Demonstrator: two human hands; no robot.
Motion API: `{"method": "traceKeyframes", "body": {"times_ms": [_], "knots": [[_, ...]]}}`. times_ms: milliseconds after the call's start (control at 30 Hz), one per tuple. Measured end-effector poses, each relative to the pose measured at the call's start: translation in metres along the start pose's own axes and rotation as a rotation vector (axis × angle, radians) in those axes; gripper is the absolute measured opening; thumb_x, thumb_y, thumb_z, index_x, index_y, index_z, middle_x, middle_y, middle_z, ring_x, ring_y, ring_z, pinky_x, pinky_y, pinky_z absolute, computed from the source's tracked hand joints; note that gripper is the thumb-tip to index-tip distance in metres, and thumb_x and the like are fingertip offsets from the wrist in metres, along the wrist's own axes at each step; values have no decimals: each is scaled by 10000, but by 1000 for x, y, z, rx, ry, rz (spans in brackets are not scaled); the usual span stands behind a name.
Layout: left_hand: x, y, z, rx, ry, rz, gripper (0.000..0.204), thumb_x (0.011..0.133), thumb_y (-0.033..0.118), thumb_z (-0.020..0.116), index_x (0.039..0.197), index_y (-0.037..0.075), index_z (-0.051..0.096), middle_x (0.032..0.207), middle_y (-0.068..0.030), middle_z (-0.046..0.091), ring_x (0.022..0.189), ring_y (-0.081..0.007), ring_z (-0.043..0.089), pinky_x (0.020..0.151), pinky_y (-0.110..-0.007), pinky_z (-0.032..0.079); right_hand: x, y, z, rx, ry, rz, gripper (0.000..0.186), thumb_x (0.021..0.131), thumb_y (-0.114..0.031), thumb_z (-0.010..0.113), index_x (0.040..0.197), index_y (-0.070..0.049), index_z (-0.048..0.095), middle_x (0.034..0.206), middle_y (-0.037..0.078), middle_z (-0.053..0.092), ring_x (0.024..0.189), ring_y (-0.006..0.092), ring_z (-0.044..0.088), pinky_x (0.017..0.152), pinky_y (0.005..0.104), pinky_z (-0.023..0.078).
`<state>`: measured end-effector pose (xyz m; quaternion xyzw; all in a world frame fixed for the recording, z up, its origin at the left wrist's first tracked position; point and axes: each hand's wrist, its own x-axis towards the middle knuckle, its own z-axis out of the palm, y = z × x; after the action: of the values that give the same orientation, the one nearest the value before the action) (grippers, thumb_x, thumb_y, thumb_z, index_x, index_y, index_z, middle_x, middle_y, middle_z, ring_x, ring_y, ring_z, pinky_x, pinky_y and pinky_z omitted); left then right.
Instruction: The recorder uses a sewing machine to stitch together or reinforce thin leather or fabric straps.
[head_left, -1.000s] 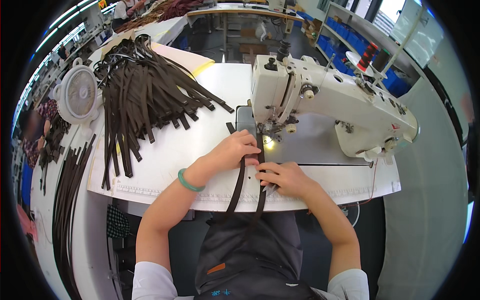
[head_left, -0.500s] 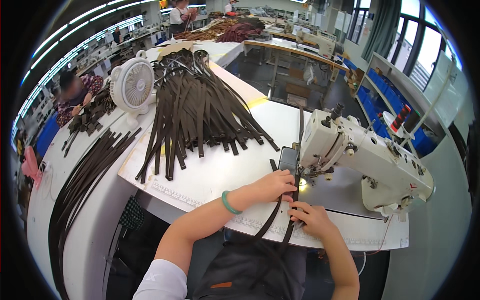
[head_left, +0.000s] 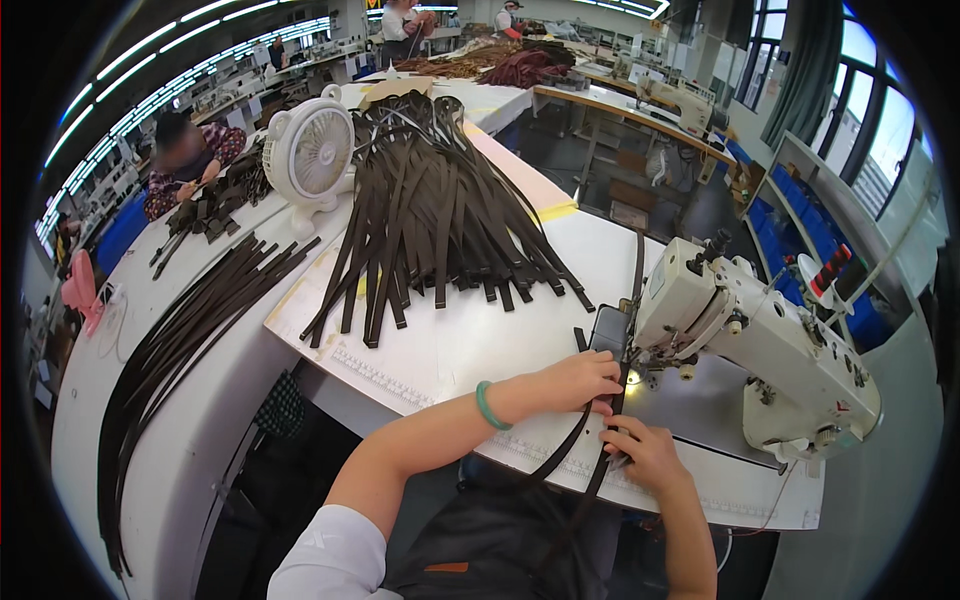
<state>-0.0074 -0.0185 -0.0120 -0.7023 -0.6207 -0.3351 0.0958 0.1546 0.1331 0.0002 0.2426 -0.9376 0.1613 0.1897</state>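
My left hand, with a green bangle at the wrist, pinches a dark brown strap just left of the needle area of a white sewing machine. A second strap runs toward my lap from under the machine's lit foot. My right hand, lower on the white tabletop, has its fingers closed on that strap, with a small silver tool, possibly snips, partly hidden in it. A large pile of similar straps lies beyond my left arm.
A white fan, long straps and a pink fan are on the left-hand table. A co-worker handles dark pieces there. Blue bins stand on a shelf at right, and more people work at the back.
The view has swung up and to the left, bringing more of the room in and shifting the table lower and rightward in the picture. My hands stay on the straps by the machine's foot.
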Motion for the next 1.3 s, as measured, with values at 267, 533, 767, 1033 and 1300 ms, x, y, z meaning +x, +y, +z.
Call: {"method": "traceKeyframes", "body": {"times_ms": [267,533,767,1033,1300], "knots": [[0,-1,2,-7,15,-2,308,658,190,727,897,14,644,893,-73,558,829,-242,501,725,-330,441,-1,-1,-1,16,-19,29,346,604,-41,677,924,-150,605,1024,-7,585,650,225,590,541,336,461],[2,1,0,-21,7,-9,320,657,167,734,916,3,643,893,-86,566,807,-249,510,723,-329,448,-3,1,2,19,4,28,243,685,-90,665,916,-141,609,1011,-2,598,633,229,589,535,340,459],[3,3,-1,0,2,-25,324,648,161,737,918,10,644,881,-71,571,797,-238,516,707,-319,466,-2,2,2,47,-2,29,247,680,-67,645,911,-141,601,1011,-17,590,637,223,586,548,332,459],[4,3,0,-5,2,-23,296,666,187,719,901,25,638,868,-69,552,825,-241,501,729,-331,447,-3,3,2,58,-9,38,296,669,-54,641,941,-155,581,1039,-35,583,678,221,597,544,343,460],[7,4,-3,42,-45,-36,319,676,204,709,932,24,644,885,-76,563,829,-246,504,744,-329,449,-4,5,3,24,2,5,206,739,-165,656,922,-150,563,1021,-15,567,635,221,580,498,336,440]]}}
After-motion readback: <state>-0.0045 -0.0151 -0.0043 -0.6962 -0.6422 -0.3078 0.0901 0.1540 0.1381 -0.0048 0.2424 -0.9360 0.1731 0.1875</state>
